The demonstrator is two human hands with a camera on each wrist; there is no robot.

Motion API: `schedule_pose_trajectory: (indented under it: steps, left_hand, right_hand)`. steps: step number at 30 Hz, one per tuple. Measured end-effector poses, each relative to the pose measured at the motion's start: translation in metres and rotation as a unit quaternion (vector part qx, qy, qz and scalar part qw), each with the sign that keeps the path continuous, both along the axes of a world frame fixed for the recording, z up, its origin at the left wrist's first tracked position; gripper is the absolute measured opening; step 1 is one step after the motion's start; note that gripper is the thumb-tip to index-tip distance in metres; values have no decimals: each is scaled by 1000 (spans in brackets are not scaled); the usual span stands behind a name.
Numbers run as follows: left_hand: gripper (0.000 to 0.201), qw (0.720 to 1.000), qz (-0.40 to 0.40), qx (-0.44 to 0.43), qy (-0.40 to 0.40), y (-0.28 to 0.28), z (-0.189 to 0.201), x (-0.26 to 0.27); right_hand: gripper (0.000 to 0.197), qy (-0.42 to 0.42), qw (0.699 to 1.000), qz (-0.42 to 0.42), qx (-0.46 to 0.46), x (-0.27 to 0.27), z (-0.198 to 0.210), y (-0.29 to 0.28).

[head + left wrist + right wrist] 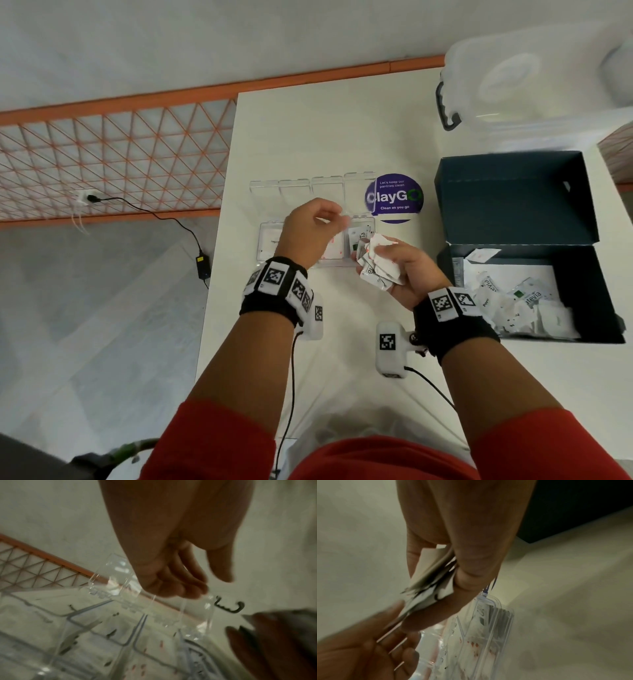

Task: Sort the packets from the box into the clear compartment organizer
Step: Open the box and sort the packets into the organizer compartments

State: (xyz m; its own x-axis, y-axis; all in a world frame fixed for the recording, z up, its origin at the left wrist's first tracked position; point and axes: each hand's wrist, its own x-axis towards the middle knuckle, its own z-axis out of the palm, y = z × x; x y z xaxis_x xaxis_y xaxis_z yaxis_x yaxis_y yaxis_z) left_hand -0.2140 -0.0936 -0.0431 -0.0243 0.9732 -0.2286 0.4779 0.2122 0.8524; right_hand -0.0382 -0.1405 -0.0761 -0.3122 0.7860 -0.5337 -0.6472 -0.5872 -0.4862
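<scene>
Packets (376,265) sit bunched in the right hand (407,277), whose grip is curled tight around them, just above the clear organizer (270,246). More packets (524,305) lie in the dark box (582,274) to the right. The left hand (308,233) hangs over the organizer with fingers loosely bent, holding nothing that I can see. To do this step well, I think the left hand should pull one packet at a time, look at its print, and drop it flat with its own kind. The right should not squeeze too hard. The surface (342,130) is white, with a purple sticker (394,198) and a clear tub (534,89). An orange fence (113,147) stands at the left, above grey floor.
</scene>
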Motion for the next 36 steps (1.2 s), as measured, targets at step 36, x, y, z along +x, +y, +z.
schedule_pose_trajectory:
  steps: [36]
  left_hand:
    - [28, 993, -13, -7, -121, -14, 19, -13]
  right_hand:
    - [21, -168, 979, 66, 92, -20, 22, 8]
